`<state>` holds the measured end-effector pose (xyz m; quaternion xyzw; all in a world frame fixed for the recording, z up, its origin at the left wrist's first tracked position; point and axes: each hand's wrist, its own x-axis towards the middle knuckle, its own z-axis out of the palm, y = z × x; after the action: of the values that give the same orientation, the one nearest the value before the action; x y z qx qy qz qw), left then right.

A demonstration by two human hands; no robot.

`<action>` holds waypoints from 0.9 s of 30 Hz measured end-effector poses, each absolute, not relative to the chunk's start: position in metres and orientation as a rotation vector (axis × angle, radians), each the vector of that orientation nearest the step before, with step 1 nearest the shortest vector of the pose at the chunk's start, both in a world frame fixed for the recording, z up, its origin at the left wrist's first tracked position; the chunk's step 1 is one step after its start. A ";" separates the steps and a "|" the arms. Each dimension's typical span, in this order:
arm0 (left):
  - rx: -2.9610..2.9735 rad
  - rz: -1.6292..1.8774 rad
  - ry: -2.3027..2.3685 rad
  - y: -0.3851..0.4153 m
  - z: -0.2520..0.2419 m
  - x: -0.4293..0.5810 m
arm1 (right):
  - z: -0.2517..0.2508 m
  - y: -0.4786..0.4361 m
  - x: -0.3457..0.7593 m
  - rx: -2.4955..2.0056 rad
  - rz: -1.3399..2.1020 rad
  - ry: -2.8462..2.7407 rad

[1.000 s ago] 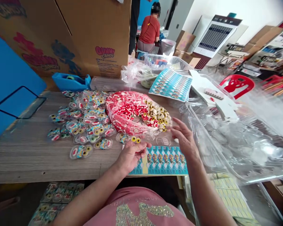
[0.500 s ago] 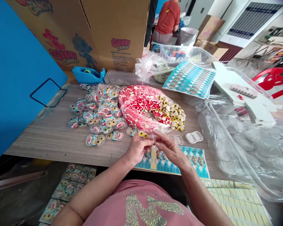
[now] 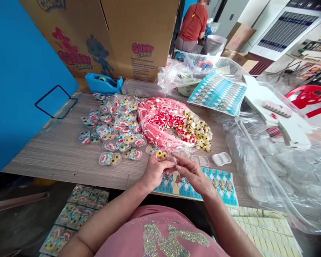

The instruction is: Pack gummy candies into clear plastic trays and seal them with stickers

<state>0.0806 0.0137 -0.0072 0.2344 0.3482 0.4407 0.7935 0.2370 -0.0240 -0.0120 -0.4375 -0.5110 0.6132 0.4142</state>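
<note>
My left hand (image 3: pixel 154 170) is closed round a small clear blister case (image 3: pixel 162 155) with two yellow eye-shaped gummies in it. My right hand (image 3: pixel 192 174) pinches at the case's right end, fingertips touching the left hand. Both hands hover over a blue sticker sheet (image 3: pixel 220 184) at the table's near edge. Just beyond them lies an open clear bag of red, white and yellow gummies (image 3: pixel 171 123). A heap of filled, stickered cases (image 3: pixel 115 125) spreads to its left. Two empty clear case halves (image 3: pixel 221 158) rest right of my hands.
A large Gummy Candy carton (image 3: pixel 117 32) and a blue tape dispenser (image 3: pixel 103 84) stand at the back. More sticker sheets (image 3: pixel 218 93) lie back right. A big clear bag of empty cases (image 3: pixel 280 160) fills the right. A person in red (image 3: pixel 192 26) sits beyond.
My right hand came in from the right and met the left hand on the small case. The view shifted left and slightly down, and an empty case half now lies on the table.
</note>
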 end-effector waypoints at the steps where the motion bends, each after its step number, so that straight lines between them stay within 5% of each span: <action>1: 0.509 0.957 0.763 0.013 -0.007 0.080 | -0.013 -0.024 0.236 -1.110 1.532 -1.289; 27: 0.560 0.985 0.734 0.007 -0.013 0.081 | 0.028 -0.011 0.236 -1.423 1.117 -1.958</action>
<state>0.0814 0.0071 -0.0133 0.2592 0.3397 0.4561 0.7806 0.2358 -0.0112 0.0275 -0.5187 -0.7139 0.4071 0.2357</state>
